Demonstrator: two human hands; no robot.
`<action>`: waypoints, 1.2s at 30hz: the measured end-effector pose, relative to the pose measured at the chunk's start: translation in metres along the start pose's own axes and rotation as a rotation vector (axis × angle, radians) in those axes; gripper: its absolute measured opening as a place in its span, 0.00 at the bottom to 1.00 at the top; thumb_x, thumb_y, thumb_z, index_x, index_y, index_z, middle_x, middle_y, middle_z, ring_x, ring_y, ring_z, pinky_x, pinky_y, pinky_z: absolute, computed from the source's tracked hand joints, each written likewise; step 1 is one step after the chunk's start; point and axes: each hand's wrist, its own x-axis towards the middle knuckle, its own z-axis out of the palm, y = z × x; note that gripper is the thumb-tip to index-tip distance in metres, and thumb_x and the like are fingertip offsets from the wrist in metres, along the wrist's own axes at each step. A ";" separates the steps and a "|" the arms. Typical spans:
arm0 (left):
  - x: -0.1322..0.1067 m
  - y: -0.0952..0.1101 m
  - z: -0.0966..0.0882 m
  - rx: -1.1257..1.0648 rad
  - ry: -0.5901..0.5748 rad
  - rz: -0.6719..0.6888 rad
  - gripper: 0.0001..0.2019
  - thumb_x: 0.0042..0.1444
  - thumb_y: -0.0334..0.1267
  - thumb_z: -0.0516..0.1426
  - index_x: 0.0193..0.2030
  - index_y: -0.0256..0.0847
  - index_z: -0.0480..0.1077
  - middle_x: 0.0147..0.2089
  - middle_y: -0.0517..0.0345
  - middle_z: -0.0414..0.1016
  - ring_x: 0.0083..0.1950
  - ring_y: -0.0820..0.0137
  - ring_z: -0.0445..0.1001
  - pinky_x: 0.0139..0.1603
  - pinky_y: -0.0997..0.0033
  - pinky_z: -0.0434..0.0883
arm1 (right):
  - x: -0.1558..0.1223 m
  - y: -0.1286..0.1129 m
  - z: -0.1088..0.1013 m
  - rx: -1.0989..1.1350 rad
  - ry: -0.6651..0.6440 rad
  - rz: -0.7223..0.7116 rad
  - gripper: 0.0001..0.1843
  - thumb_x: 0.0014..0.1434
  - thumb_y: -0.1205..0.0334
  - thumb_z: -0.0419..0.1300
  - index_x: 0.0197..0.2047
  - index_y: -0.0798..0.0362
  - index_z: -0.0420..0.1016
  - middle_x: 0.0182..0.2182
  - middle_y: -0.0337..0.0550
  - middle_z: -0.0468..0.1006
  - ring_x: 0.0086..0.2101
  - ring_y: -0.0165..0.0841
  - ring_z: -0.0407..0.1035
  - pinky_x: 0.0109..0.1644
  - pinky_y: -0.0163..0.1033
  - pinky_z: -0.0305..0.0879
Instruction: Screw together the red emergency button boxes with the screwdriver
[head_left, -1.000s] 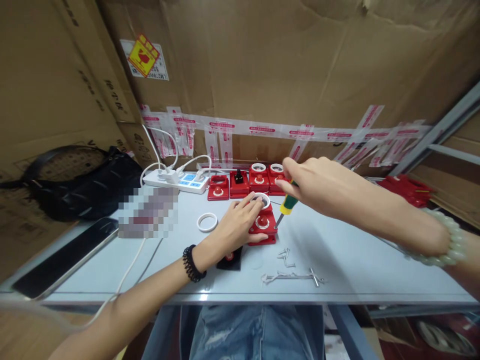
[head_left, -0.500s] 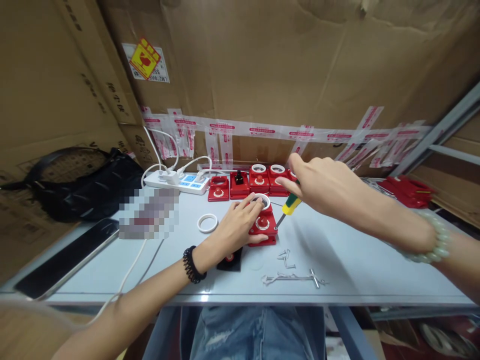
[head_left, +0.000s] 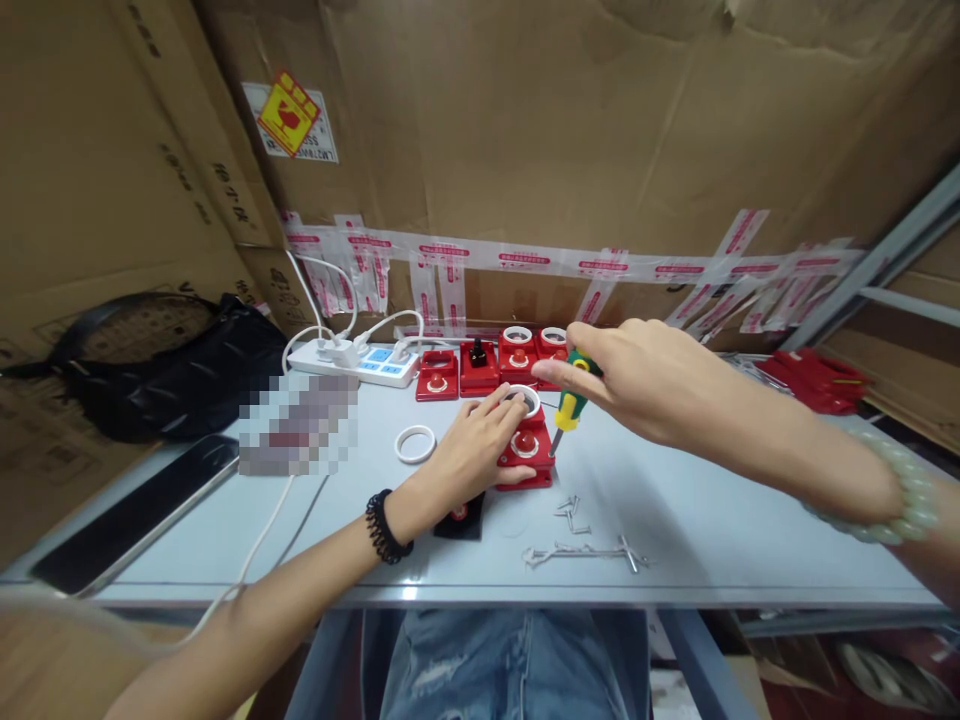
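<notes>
My left hand (head_left: 480,440) is closed around a red box (head_left: 517,474) with a red dome and a white ring on its top, pressing it on the table. My right hand (head_left: 637,375) grips the green-and-yellow handle of a screwdriver (head_left: 568,410). Its tip meets a screw at the box's right corner, and the shaft leans slightly. Several loose screws (head_left: 574,515) lie in front of the box. Nearer the edge is a thin metal rod with a crosspiece (head_left: 589,552). A black square piece (head_left: 466,525) sits partly under my left wrist. Left of that hand lies a loose white ring (head_left: 415,460).
Several red boxes (head_left: 517,372) line the back, one with a black part on it. A white power strip (head_left: 375,372) with cables, a black phone-like slab (head_left: 135,520) and a black bag (head_left: 172,370) occupy the left. Red parts (head_left: 817,380) lie far right. Cardboard (head_left: 525,120) walls the back.
My right hand has turned and shifted slightly left, bringing the screwdriver more upright with its tip still on the same corner. My left hand and the red box stay put.
</notes>
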 end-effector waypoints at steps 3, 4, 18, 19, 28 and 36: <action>0.000 -0.001 0.001 -0.004 -0.002 0.010 0.37 0.52 0.54 0.60 0.62 0.34 0.54 0.61 0.37 0.65 0.68 0.52 0.53 0.56 0.53 0.64 | -0.002 0.005 -0.003 0.141 -0.050 -0.080 0.16 0.64 0.51 0.44 0.35 0.52 0.64 0.25 0.41 0.73 0.24 0.32 0.63 0.27 0.37 0.48; 0.000 -0.001 0.001 -0.004 -0.004 0.010 0.37 0.52 0.54 0.60 0.62 0.33 0.54 0.61 0.38 0.65 0.68 0.52 0.53 0.56 0.53 0.64 | -0.003 0.007 -0.004 0.186 -0.065 -0.122 0.13 0.64 0.52 0.45 0.37 0.52 0.64 0.28 0.41 0.74 0.27 0.32 0.64 0.28 0.37 0.50; 0.000 0.000 0.000 0.032 -0.008 0.007 0.37 0.51 0.54 0.61 0.60 0.32 0.55 0.61 0.37 0.65 0.68 0.52 0.54 0.56 0.53 0.64 | -0.003 0.014 -0.001 0.235 -0.063 -0.109 0.11 0.63 0.54 0.46 0.42 0.52 0.62 0.32 0.42 0.75 0.29 0.33 0.67 0.29 0.37 0.54; 0.000 0.000 0.001 0.034 -0.009 0.006 0.37 0.51 0.54 0.61 0.60 0.32 0.55 0.61 0.37 0.65 0.68 0.52 0.54 0.56 0.53 0.64 | -0.004 0.015 -0.001 0.242 -0.069 -0.116 0.12 0.63 0.54 0.45 0.42 0.52 0.61 0.34 0.43 0.75 0.30 0.34 0.68 0.29 0.37 0.55; 0.000 0.002 -0.003 0.048 -0.007 0.006 0.36 0.50 0.53 0.62 0.60 0.32 0.56 0.62 0.38 0.64 0.68 0.52 0.54 0.55 0.55 0.64 | -0.002 0.015 0.013 0.040 0.030 0.029 0.15 0.63 0.52 0.46 0.43 0.56 0.60 0.28 0.49 0.74 0.26 0.38 0.67 0.25 0.39 0.51; 0.000 0.001 -0.001 0.045 -0.002 0.002 0.37 0.51 0.54 0.61 0.60 0.33 0.56 0.63 0.38 0.62 0.68 0.53 0.54 0.56 0.55 0.64 | -0.005 0.005 0.001 0.320 0.014 -0.062 0.15 0.57 0.52 0.54 0.43 0.52 0.60 0.34 0.45 0.75 0.31 0.35 0.69 0.31 0.37 0.58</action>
